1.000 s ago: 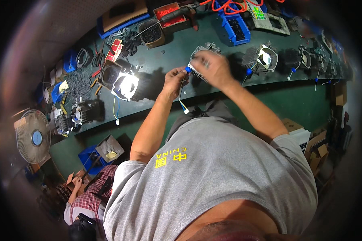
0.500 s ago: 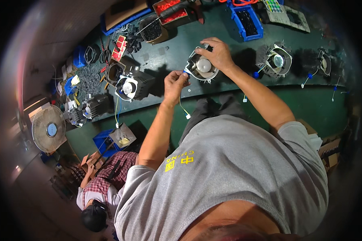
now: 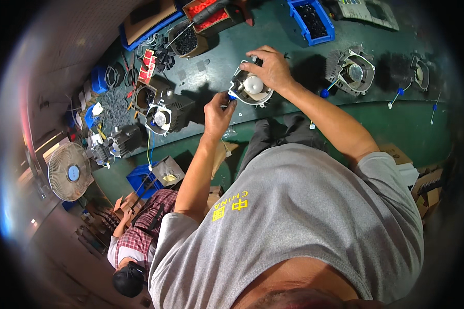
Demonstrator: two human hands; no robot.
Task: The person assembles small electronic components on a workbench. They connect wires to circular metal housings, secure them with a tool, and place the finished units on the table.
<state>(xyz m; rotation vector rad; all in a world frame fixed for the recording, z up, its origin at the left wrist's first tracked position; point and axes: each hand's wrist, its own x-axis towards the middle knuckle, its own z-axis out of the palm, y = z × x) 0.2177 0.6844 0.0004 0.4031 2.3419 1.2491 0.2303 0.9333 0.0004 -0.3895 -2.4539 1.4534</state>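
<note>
A round metal housing [image 3: 263,98] with a pale disc inside stands on the green bench in front of me. My right hand [image 3: 274,68] reaches over its far right side, with thumb and fingers closed on the far rim. At the left edge of the housing, my left hand [image 3: 218,114] pinches a small blue piece [image 3: 232,96] between thumb and fingertips. The blue piece touches the rim; whether it is seated there I cannot tell. A thin wire hangs below my left hand, ending in a white connector [image 3: 228,153].
Similar housings stand to the right [image 3: 355,72] and left [image 3: 160,120], trailing wires. A blue bin [image 3: 320,39] of dark small parts, a box of red parts [image 3: 211,20] and a pot of black bits [image 3: 187,45] line the back. A fan [image 3: 69,172] and another person [image 3: 144,221] are at left.
The whole view has shifted slightly. Both hands keep their places on the housing, the left still pinching the blue piece. More of the floor-side items show below my left forearm.
</note>
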